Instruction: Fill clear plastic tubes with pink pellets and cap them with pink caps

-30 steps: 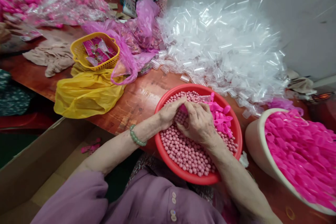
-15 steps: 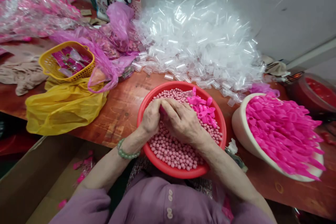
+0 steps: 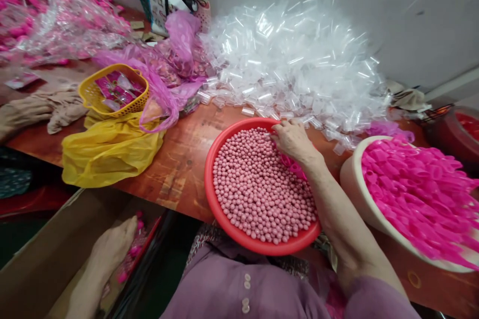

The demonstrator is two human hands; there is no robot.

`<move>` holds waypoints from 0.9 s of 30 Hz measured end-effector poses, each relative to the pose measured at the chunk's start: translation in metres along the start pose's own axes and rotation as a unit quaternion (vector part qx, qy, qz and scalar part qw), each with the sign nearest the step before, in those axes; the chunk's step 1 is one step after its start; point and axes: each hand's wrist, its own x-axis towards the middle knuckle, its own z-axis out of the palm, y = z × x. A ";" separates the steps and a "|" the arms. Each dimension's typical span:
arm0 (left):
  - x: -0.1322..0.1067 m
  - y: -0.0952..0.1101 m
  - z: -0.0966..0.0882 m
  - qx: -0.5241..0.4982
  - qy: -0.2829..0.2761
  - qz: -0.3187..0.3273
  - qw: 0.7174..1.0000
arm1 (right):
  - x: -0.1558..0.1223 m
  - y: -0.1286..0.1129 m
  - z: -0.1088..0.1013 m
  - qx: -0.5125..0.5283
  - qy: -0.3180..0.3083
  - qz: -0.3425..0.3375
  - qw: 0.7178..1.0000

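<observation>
A red basin [image 3: 209, 179] full of small pink balls [image 3: 258, 189] sits at the table's near edge. My right hand [image 3: 294, 140] rests at the basin's far rim, fingers curled down among pink plastic scoops [image 3: 295, 165] and next to a clear tube; what they pinch is hidden. My left hand [image 3: 112, 246] hangs low at the left, over a cardboard box [image 3: 45, 259] holding a few pink pieces [image 3: 132, 251]. Its fingers look loosely stretched out with nothing in them.
A heap of clear plastic tubes [image 3: 295, 60] lies behind the basin. A white tub [image 3: 355, 189] of pink scoops [image 3: 419, 189] stands on the right. To the left are a yellow bag [image 3: 108, 152], a yellow basket [image 3: 112, 89] and pink bags. Another person's hand [image 3: 22, 112] rests on beige cloth.
Both hands were together over the balls. My left hand has dropped down left to the cardboard box, and my right hand has moved to the basin's far rim.
</observation>
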 end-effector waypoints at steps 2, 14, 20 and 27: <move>-0.004 -0.017 0.003 0.084 -0.030 0.003 0.996 | 0.000 0.002 0.002 0.018 -0.033 0.006 0.999; 0.036 0.136 -0.013 -0.088 0.112 0.194 0.971 | -0.016 0.003 -0.010 0.355 0.043 -0.068 0.931; 0.079 0.243 0.019 -0.181 0.039 0.364 0.913 | -0.018 0.000 -0.002 0.546 -0.016 -0.085 0.833; 0.115 0.277 0.067 -0.087 -0.071 0.433 0.894 | -0.034 -0.004 -0.011 0.344 -0.004 -0.090 0.935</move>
